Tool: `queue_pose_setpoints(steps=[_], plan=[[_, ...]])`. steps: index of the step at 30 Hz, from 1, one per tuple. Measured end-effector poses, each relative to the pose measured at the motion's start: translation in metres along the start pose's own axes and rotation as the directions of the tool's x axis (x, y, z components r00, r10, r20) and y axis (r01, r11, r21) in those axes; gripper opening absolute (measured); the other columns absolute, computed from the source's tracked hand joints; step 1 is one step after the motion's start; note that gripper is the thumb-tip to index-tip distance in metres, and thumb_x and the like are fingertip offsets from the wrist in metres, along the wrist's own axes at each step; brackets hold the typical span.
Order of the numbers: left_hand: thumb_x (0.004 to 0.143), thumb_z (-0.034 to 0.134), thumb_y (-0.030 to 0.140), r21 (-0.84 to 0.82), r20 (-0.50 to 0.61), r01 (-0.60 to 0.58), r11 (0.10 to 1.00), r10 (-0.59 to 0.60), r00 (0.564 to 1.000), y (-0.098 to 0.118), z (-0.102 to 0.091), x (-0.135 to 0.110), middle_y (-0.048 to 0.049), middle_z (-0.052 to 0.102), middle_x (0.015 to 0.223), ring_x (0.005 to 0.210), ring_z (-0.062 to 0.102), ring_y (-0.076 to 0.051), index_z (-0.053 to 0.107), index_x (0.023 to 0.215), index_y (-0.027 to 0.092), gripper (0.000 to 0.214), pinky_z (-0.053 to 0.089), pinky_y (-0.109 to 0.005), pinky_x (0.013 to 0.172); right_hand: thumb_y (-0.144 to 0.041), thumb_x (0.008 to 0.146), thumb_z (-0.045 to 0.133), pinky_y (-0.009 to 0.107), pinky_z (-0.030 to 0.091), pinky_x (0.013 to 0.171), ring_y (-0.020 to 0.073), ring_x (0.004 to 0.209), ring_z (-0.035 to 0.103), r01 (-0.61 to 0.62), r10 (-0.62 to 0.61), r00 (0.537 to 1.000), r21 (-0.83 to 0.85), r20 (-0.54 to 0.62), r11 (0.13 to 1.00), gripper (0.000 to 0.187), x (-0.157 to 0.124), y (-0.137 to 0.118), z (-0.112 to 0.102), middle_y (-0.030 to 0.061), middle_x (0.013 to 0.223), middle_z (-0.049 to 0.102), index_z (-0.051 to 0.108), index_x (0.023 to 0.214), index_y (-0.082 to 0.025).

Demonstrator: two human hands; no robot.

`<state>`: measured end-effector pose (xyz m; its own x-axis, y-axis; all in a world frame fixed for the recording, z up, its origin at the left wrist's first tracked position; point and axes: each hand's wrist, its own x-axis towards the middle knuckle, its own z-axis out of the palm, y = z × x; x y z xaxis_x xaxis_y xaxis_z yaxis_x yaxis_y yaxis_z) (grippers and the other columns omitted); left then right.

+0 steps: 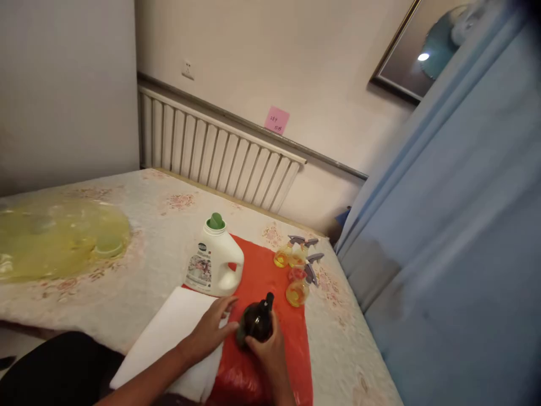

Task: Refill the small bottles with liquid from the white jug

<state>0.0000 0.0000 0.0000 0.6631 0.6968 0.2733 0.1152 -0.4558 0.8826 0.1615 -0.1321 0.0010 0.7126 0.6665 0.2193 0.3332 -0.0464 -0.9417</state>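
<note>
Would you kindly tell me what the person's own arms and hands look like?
Both the left hand and the right hand are bare, with no gloves. The left forearm and right forearm show no sleeve, watch or bracelet, and no markings stand out. Fine details such as rings are too small to tell.

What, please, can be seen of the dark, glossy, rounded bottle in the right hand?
The dark, glossy, rounded bottle looks like glass or plastic; highlights show on its body. A narrow spout rises at its top. The right hand grips it over the flat red sheet; the left hand is beside it, contact unclear. Its base is indistinct.
</note>
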Motion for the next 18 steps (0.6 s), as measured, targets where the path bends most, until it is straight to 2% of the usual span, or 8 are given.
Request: queue_pose_setpoints(steps=[2, 3, 6, 8, 11, 14, 18], plan=[[0.078, 0.064, 0.035, -0.082, 0.064, -0.082, 0.993, 0.087, 0.994, 0.023, 0.004, 0.001, -0.0155, 0.052, 0.145, 0.133, 0.049, -0.031, 0.051, 0.140, 0.019, 0.066, 0.041, -0.049, 0.111, -0.019, 0.051, 0.078, 0.044, 0.055, 0.101, 0.0344, 0.116, 0.068, 0.006, -0.006, 0.997, 0.002, 0.072, 1.000, 0.080, -0.014, -0.007, -0.003, 0.0120, 0.122, 0.073, 0.062, 0.130, -0.017], [0.077, 0.065, 0.034, -0.115, 0.113, -0.096, 0.989, 0.109, 0.988, 0.036, 0.005, 0.001, -0.0147, 0.052, 0.146, 0.135, 0.047, -0.032, 0.051, 0.141, 0.020, 0.067, 0.037, -0.050, 0.114, -0.018, 0.052, 0.077, 0.043, 0.055, 0.100, 0.0339, 0.115, 0.068, 0.018, -0.018, 0.994, 0.005, 0.105, 1.000, 0.079, -0.020, -0.011, -0.004, 0.0107, 0.121, 0.073, 0.062, 0.130, -0.018], [0.079, 0.060, 0.030, -0.180, 0.284, -0.062, 0.982, 0.112, 0.952, 0.070, 0.001, 0.000, -0.0103, 0.065, 0.126, 0.118, 0.059, -0.028, 0.060, 0.128, 0.018, 0.050, 0.043, -0.043, 0.106, -0.012, 0.050, 0.075, 0.042, 0.056, 0.099, 0.0333, 0.115, 0.068, 0.044, -0.041, 0.985, -0.011, 0.169, 0.999, 0.081, -0.032, -0.019, -0.007, 0.0077, 0.122, 0.073, 0.063, 0.129, -0.022], [0.079, 0.056, 0.030, -0.182, 0.330, -0.017, 0.983, 0.077, 0.941, 0.086, -0.001, -0.001, -0.0067, 0.069, 0.107, 0.102, 0.063, -0.026, 0.065, 0.112, 0.017, 0.036, 0.048, -0.038, 0.094, -0.010, 0.047, 0.076, 0.042, 0.055, 0.101, 0.0338, 0.117, 0.067, 0.024, -0.017, 0.982, -0.035, 0.187, 0.999, 0.083, -0.037, -0.021, -0.007, 0.0082, 0.124, 0.072, 0.063, 0.129, -0.021], [0.073, 0.058, 0.027, -0.174, 0.293, 0.071, 0.982, -0.017, 0.956, 0.097, 0.001, -0.002, -0.0017, 0.066, 0.091, 0.090, 0.061, -0.022, 0.063, 0.094, 0.018, 0.024, 0.048, -0.033, 0.084, -0.009, 0.047, 0.077, 0.042, 0.054, 0.102, 0.0334, 0.119, 0.066, -0.001, 0.008, 0.979, -0.034, 0.203, 0.999, 0.086, -0.042, -0.020, -0.008, 0.0090, 0.126, 0.071, 0.061, 0.131, -0.019], [0.064, 0.061, 0.023, -0.153, 0.236, 0.145, 0.978, -0.107, 0.966, 0.098, 0.007, -0.004, 0.0021, 0.062, 0.082, 0.085, 0.058, -0.020, 0.057, 0.087, 0.019, 0.024, 0.046, -0.030, 0.079, -0.011, 0.049, 0.078, 0.041, 0.053, 0.102, 0.0321, 0.120, 0.066, 0.031, -0.026, 0.974, -0.018, 0.224, 0.999, 0.088, -0.046, -0.017, -0.007, 0.0087, 0.128, 0.070, 0.059, 0.134, -0.020], [0.062, 0.064, 0.022, -0.101, 0.102, 0.129, 0.986, -0.119, 0.988, 0.101, 0.012, -0.006, 0.0037, 0.059, 0.080, 0.084, 0.057, -0.019, 0.054, 0.085, 0.020, 0.025, 0.045, -0.030, 0.079, -0.018, 0.051, 0.080, 0.041, 0.054, 0.100, 0.0327, 0.117, 0.067, 0.083, -0.070, 0.980, -0.060, 0.184, 0.995, 0.084, -0.048, -0.014, -0.005, 0.0106, 0.126, 0.070, 0.060, 0.132, -0.018]])
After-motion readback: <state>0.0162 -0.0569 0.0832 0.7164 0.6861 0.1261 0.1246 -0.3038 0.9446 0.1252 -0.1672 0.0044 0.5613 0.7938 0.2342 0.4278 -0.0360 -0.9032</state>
